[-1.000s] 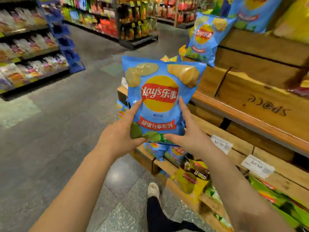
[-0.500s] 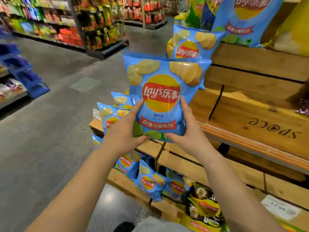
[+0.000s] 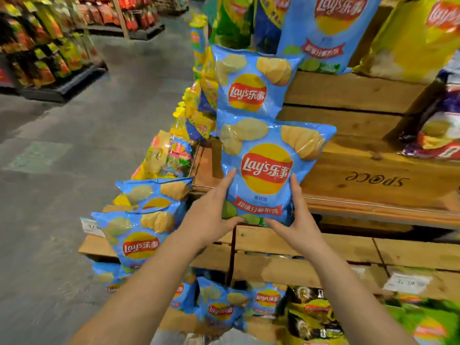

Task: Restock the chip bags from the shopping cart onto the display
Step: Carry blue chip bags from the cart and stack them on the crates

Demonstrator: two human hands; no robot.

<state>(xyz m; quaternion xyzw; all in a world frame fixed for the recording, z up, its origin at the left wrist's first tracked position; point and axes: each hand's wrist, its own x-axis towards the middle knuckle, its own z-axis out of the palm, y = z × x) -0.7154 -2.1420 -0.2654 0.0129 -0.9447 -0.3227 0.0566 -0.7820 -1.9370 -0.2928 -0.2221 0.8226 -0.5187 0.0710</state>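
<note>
While it is held upright before the wooden display [image 3: 361,192], the blue bag [image 3: 268,168] is gripped at its lower end by both hands. Left hand [image 3: 211,215]: fingers up the left edge, thumb pinched under the bottom seam. Right hand [image 3: 298,220]: fingers up the right edge, thumb likewise beneath. Position: just below a matching shelved bag [image 3: 249,80], over the front edge of the crate tier; whether its back touches the wood cannot be told. Handling, as judged: light, air-puffed, soft-walled, with glossy film likely slippery and contents easily crushed. Hold is best taken at the seams and side edges, not across the swollen middle. More bags [image 3: 139,230] are stacked lower left.
</note>
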